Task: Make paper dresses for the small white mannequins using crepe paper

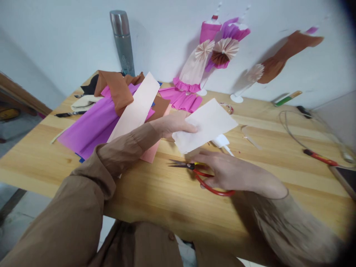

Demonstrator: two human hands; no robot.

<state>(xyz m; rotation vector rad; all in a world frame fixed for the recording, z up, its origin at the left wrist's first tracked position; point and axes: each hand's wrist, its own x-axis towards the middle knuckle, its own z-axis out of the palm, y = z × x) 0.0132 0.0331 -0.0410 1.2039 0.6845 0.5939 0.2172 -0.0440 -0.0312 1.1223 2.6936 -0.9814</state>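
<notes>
My left hand is closed on a pale cream sheet of paper and holds it just above the wooden table. Under that sheet my right hand lies over the red handles of a pair of scissors. The scissors rest on the table with their blades pointing left and nearly closed. The fingers reach towards the handles; whether they grip them I cannot tell. A small white paper piece lies just behind the right hand.
Purple, brown, pink and cream crepe paper sheets are piled at the back left. Paper dresses on stands and a brown one line the wall. A metal flask, pens, a red-handled tool, a wire and a phone lie around.
</notes>
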